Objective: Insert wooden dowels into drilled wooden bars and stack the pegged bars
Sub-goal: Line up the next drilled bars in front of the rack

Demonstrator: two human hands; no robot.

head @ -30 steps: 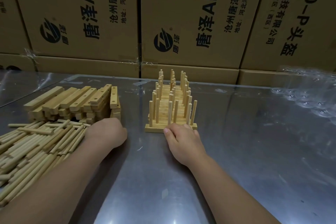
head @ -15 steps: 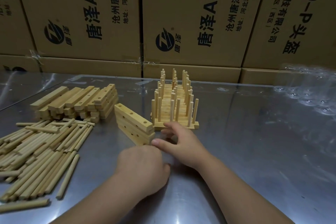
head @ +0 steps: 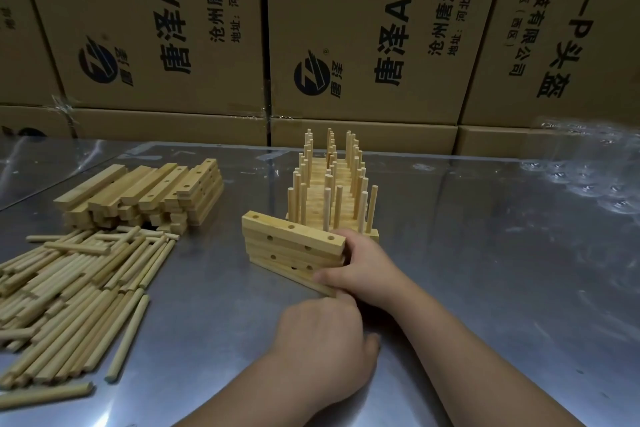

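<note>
Light: dim, warm, from above.
Glare: pale streaks and small bright spots on table (head: 485,288), mostly its near edge.
Distortion: boxes (head: 363,28) behind table lean outward.

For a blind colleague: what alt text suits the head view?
A right hand grips the near end of a small stack of pale drilled wooden bars on a shiny metal table, the left hand beside it. Rows of pegged bars stand behind; loose wooden dowels lie left.

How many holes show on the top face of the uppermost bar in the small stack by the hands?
3 on the small stack's top bar: one near its left end, one mid-length, one near the right end by the right hand. The hand may hide another.
</note>
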